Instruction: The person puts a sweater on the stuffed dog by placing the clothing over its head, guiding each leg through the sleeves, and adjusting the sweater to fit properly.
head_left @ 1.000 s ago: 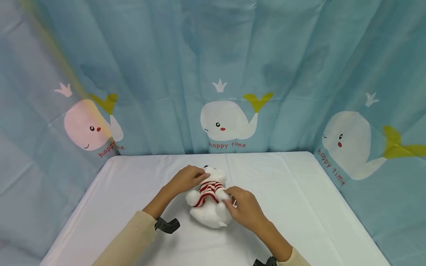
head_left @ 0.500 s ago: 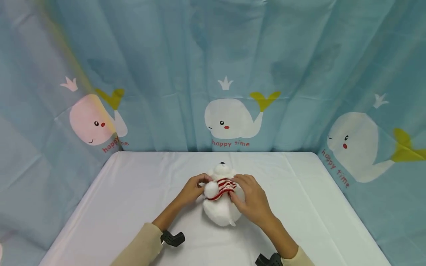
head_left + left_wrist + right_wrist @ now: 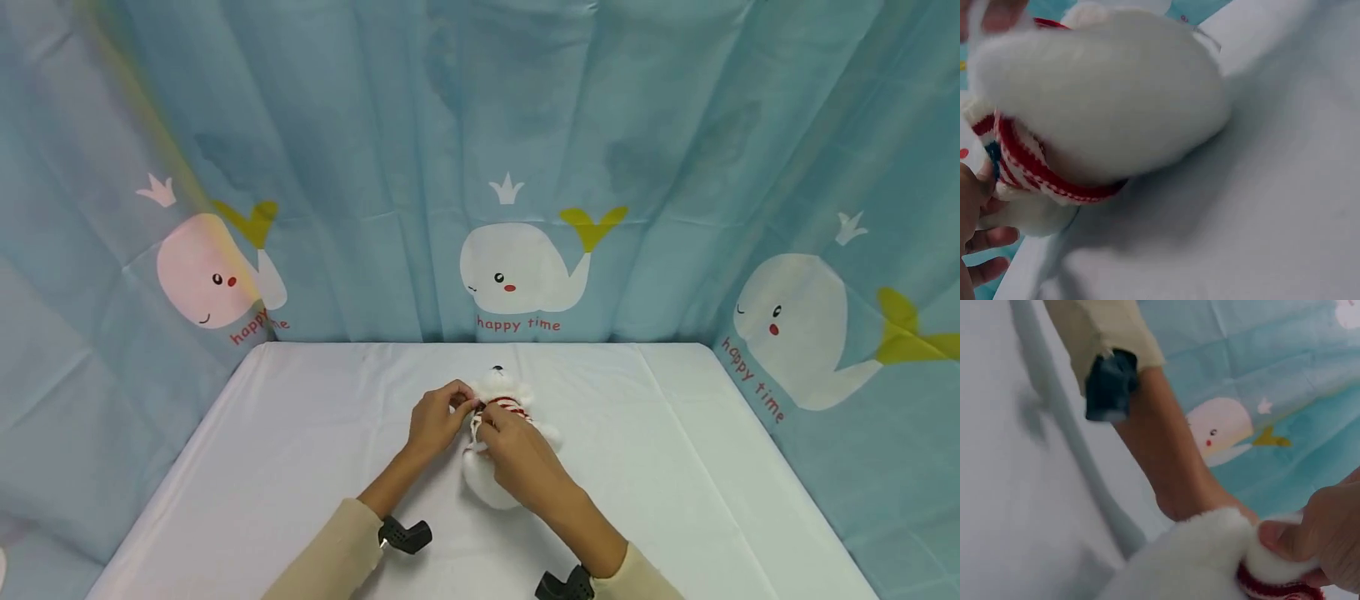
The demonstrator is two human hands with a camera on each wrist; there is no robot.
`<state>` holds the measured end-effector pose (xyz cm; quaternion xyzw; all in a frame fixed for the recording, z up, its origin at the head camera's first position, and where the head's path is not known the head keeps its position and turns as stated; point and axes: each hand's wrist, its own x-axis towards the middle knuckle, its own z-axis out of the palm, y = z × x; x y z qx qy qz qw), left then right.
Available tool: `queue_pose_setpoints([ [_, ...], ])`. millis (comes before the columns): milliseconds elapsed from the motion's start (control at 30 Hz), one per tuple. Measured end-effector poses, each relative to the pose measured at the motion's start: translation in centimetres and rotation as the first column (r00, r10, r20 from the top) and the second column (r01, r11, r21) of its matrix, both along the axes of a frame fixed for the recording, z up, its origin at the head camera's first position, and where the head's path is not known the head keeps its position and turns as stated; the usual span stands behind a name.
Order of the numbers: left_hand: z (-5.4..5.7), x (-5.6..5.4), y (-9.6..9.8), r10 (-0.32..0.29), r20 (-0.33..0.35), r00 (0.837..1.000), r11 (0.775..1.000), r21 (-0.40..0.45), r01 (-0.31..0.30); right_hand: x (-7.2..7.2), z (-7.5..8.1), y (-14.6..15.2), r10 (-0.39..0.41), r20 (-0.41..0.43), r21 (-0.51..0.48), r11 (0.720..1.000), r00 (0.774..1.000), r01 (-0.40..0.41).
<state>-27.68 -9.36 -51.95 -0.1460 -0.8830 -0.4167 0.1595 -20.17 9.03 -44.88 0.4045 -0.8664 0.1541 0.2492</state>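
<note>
A white plush bear point(image 3: 489, 485) lies on the white-covered table, its black nose toward the far edge. It wears a red-and-white striped knitted sweater point(image 3: 1029, 175). My left hand point(image 3: 437, 423) is at the bear's left side in the head view. In the left wrist view its thumb and finger pinch the sweater's edge by a small blue patch. My right hand point(image 3: 525, 458) reaches across the bear's front. In the right wrist view, my right hand point(image 3: 1329, 537) pinches the bear's fluffy white arm between thumb and fingers. The right hand hides much of the sweater's front.
White cloth covers the table point(image 3: 660, 500). Light blue curtains point(image 3: 375, 167) printed with whales hang behind it and along both sides. Black camera mounts point(image 3: 405, 535) sit on both wrists, near the tabletop.
The bear has shifted to the right and turned straighter in the head view. My right hand has moved from the bear's right side across to its left, close to my left hand.
</note>
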Motion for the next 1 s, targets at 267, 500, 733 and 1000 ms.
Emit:
queue_pose_setpoints([
  [267,-0.1,0.6,-0.5,-0.068,0.142,0.988,0.994,0.099,0.054,0.8,-0.9,-0.5,0.018,-0.038,-0.105,0.994,0.999,-0.022],
  [500,0.4,1.8,-0.6,-0.176,0.534,0.827,0.955,0.297,0.012,0.0,1.7,2.6,0.078,0.359,-0.565,0.811,0.930,0.150],
  [733,0.5,2.9,-1.2,-0.353,0.669,0.654,0.877,0.479,-0.017,-3.7,-1.0,6.5,0.089,0.850,-0.390,0.769,0.519,0.507],
  [1000,1.5,3.0,-1.2,-0.427,0.617,0.660,0.832,0.555,0.019,-4.1,-2.1,6.5,0.292,0.890,-0.422,0.818,0.350,0.391],
])
